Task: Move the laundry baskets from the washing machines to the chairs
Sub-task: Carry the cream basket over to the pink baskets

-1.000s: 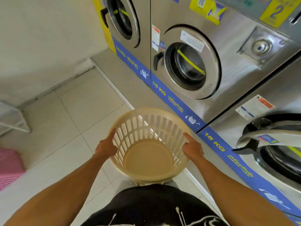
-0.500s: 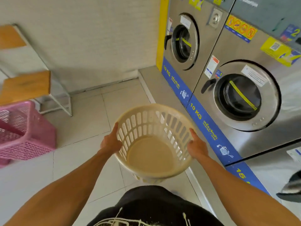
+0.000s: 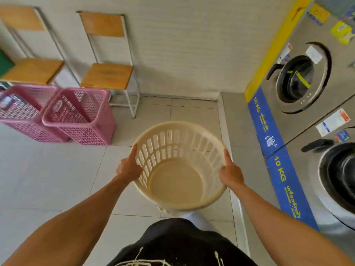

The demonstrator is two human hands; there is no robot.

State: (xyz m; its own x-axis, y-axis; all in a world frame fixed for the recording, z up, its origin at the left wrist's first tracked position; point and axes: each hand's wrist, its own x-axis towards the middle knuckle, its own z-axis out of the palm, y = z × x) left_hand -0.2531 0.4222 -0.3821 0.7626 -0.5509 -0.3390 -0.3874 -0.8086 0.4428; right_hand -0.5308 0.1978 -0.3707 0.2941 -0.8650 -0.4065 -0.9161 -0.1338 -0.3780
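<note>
I hold a round cream laundry basket (image 3: 178, 181) in front of my waist, off the floor and empty. My left hand (image 3: 128, 166) grips its left rim and my right hand (image 3: 229, 171) grips its right rim. Two wooden-seat chairs stand against the far wall, one (image 3: 107, 74) in the middle left and another (image 3: 32, 69) at the far left. The washing machines (image 3: 299, 81) line the right side, their round doors closed.
Two pink square baskets (image 3: 80, 116) (image 3: 21, 112) sit on the floor in front of the chairs. A raised grey plinth (image 3: 236, 120) runs along the foot of the machines. Pale tiled floor (image 3: 48, 179) spreads to my left.
My view has swung left, away from the machines. The chairs and both pink baskets have come into sight. My grip on the cream basket is unchanged.
</note>
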